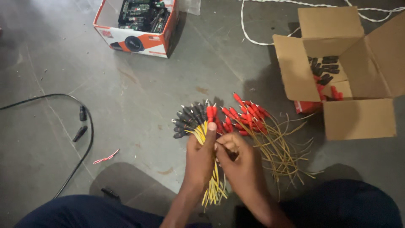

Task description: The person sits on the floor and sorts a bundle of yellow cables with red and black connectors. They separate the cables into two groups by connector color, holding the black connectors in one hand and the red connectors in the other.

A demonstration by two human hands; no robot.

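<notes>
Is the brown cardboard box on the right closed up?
No, the brown cardboard box has its flaps spread open, showing black and red connectors inside.

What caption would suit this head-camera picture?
Left hand grips a bundle of yellow-wired plugs; right hand touches it, red plugs beside.

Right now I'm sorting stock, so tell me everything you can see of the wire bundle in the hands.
The bundle is a bunch of thin yellow wires with plug ends, mostly black and a few red, fanned out above the left hand. That hand grips the wires around their middle; the loose yellow tails hang below the wrist. The right hand touches it from the side, fingers at the wires. It is held above the grey floor, close beside a loose pile of red-tipped wires.
</notes>
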